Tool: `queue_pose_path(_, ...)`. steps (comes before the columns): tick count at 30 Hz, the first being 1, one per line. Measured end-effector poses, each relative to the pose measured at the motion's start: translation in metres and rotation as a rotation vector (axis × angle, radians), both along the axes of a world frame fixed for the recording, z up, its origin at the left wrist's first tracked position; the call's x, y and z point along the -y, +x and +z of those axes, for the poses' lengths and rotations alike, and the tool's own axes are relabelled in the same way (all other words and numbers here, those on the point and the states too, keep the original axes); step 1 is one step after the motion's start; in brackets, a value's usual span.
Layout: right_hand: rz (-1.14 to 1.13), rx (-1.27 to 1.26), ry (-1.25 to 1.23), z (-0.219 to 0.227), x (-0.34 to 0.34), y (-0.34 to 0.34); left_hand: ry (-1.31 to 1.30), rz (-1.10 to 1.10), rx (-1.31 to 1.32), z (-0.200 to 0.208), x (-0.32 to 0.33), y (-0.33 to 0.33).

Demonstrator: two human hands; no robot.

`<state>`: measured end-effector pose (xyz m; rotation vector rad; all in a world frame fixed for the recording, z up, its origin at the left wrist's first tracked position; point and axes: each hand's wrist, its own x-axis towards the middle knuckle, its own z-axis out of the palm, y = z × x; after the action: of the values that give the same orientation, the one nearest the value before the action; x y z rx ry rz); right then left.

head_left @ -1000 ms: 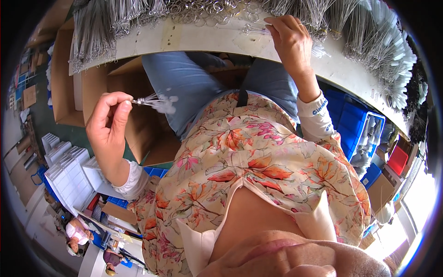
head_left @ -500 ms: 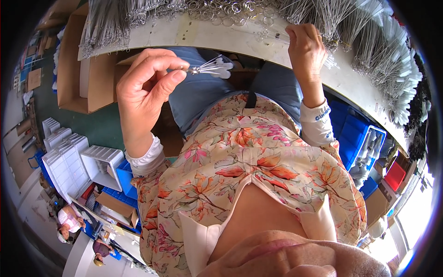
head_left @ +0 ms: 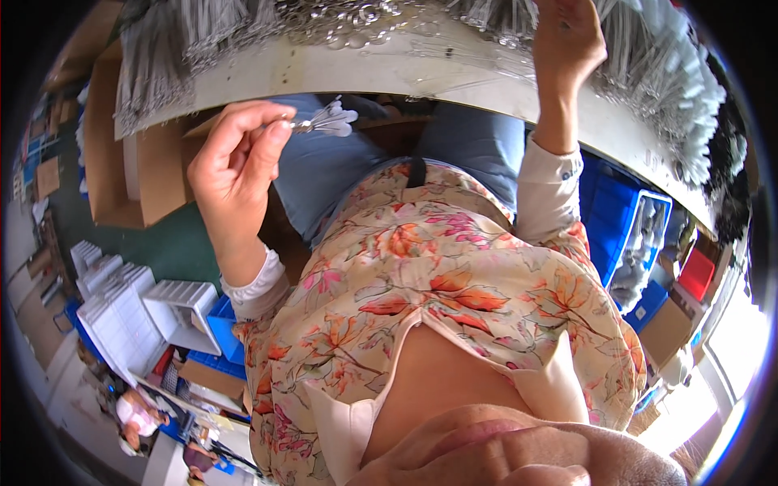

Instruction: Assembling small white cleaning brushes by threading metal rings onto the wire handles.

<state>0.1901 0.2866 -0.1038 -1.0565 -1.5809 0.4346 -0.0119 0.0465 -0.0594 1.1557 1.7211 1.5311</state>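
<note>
My left hand [head_left: 239, 158] pinches a metal ring [head_left: 289, 124] between thumb and fingertips. From this ring fans a small bunch of thin wire brushes [head_left: 331, 121] with whitish bristle tips, held over my lap just short of the table edge. My right hand [head_left: 570, 44] is stretched out over the far right of the table, beside the piled wire brushes [head_left: 660, 89]. Its fingers are curled and partly cut off by the upper edge of the picture, so anything in them cannot be made out.
Metal rings [head_left: 348, 24] are heaped on the white table [head_left: 348, 73], between bundles of wires. A few loose wires [head_left: 454, 55] lie nearby. A cardboard box [head_left: 154, 174] stands at left, blue crates [head_left: 620, 219] at right. White crates [head_left: 121, 312] and two people sit further off.
My right hand has moved up and away, farther over the table. My left hand has shifted slightly left with the ring of brushes still in it. The whole view has tilted a little.
</note>
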Motion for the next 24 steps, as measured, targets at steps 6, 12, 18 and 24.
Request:
queue_pose_path(6, 0.083, 0.003, 0.021, 0.019, -0.011, -0.006, -0.007, -0.063, 0.032, -0.004, -0.004, 0.005)
queue_pose_path(12, 0.422, -0.405, -0.022, 0.036, -0.030, -0.014, -0.039, -0.080, -0.018, -0.003, 0.001, 0.009)
queue_pose_path(18, 1.190, -0.727, -0.407, 0.083, 0.028, -0.016, 0.073, 0.014, -0.027, 0.013, 0.010, 0.013)
queue_pose_path(24, 1.350, -0.059, -0.740, 0.072, 0.130, -0.074, 0.124, 0.189, -0.294, 0.032, 0.032, 0.010)
